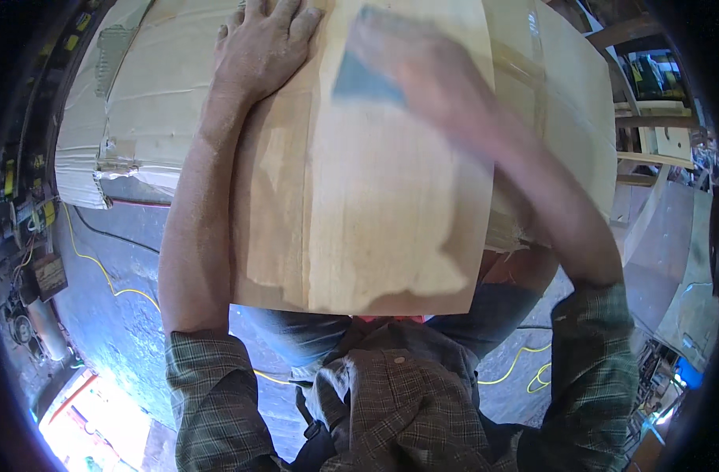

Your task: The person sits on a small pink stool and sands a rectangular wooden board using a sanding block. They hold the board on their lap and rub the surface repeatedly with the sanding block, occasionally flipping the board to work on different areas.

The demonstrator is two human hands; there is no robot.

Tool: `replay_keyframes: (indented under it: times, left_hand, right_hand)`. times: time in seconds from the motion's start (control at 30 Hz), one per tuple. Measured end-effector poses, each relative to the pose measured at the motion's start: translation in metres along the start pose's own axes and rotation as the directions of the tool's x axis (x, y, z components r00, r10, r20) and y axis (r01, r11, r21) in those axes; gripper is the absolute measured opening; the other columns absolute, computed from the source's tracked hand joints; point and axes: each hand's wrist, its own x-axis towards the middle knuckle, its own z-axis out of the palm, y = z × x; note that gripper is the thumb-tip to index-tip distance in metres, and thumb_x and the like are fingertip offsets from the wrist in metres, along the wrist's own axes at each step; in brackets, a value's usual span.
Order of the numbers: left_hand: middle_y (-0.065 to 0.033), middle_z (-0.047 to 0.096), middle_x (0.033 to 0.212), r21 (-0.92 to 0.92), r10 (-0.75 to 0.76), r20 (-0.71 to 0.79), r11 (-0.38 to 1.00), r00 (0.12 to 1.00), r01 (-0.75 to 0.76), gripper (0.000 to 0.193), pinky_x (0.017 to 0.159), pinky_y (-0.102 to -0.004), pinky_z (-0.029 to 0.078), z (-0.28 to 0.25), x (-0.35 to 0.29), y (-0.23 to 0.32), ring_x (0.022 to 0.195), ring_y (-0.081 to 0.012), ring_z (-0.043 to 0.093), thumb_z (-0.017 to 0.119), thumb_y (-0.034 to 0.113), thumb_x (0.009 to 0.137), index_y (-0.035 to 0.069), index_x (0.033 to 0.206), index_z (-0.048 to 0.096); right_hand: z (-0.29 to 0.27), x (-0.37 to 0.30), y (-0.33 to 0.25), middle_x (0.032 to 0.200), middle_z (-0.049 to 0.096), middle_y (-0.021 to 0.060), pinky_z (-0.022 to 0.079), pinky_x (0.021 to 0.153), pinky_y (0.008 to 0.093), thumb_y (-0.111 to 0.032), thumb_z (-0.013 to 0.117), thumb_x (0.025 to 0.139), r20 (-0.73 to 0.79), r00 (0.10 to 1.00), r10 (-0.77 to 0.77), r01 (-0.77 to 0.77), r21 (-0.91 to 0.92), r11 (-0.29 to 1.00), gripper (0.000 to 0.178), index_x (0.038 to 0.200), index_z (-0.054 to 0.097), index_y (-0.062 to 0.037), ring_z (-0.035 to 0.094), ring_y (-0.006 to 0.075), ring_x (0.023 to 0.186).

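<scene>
A pale wooden board [391, 228] made of joined planks lies in front of me, its near edge above my lap. My left hand [266, 47] rests flat on its far left part, fingers spread and holding nothing. Smeared by motion, my right hand [430, 75] presses a blue-grey piece of sandpaper [363, 82] against the far part of the board. The fingers on the sandpaper are blurred. Dust coats my left forearm, and shadows of my right arm fall across the wood.
Flattened cardboard [162, 102] lies under the board and sticks out on both sides. A yellow cord [99, 267] and a dark cable [115, 234] run across the floor at left. Wooden pieces [662, 141] stand at the right, and cluttered gear lines the left edge.
</scene>
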Motion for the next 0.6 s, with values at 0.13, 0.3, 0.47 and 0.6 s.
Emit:
replay_keyframes:
  times: [0.13,0.3,0.47,0.6]
  left_hand:
    - [-0.0298,0.039,0.137,-0.015,0.015,-0.013,1.000,1.000,-0.015,0.050,0.102,-0.0541,0.032,0.007,-0.005,-0.002,0.119,-0.0509,0.042,0.042,0.041,0.094,0.010,0.133,0.047]
    - [-0.0288,0.039,0.137,0.044,0.004,-0.001,0.999,1.000,-0.004,0.050,0.102,-0.0552,0.032,0.003,0.001,-0.002,0.120,-0.0496,0.041,0.041,0.040,0.094,0.010,0.134,0.046]
    - [-0.0215,0.042,0.135,0.067,0.049,-0.095,0.997,0.994,-0.043,0.041,0.097,-0.0624,0.033,0.011,0.002,-0.004,0.123,-0.0415,0.041,0.044,0.039,0.091,0.016,0.124,0.052]
    - [-0.0212,0.038,0.139,0.013,0.014,-0.070,1.000,0.997,-0.013,0.045,0.098,-0.0647,0.030,0.007,0.008,0.005,0.126,-0.0429,0.036,0.041,0.041,0.092,0.018,0.129,0.049]
  right_hand:
    - [-0.007,-0.027,-0.027,0.112,0.061,0.0137,0.049,0.085,0.0389,-0.015,0.054,0.079,-0.119,0.968,-0.223,0.222,-0.021,0.975,0.032,0.107,0.064,-0.0035,0.059,0.0282,0.107]
    - [-0.013,0.010,0.007,0.133,0.051,0.0143,0.034,0.104,0.0436,-0.031,0.043,0.091,0.162,0.981,0.102,-0.100,-0.021,0.995,0.046,0.126,0.053,-0.0043,0.043,0.0312,0.127]
    - [-0.038,-0.037,-0.075,0.122,0.058,0.0109,0.045,0.087,0.0412,-0.012,0.052,0.081,0.081,0.988,-0.130,0.131,-0.017,0.991,0.035,0.114,0.061,-0.0075,0.052,0.0258,0.117]
    - [-0.005,-0.002,0.005,0.122,0.057,0.0146,0.044,0.089,0.0411,-0.012,0.054,0.079,-0.026,0.999,0.027,-0.028,-0.041,0.999,0.033,0.110,0.062,-0.0026,0.051,0.0276,0.118]
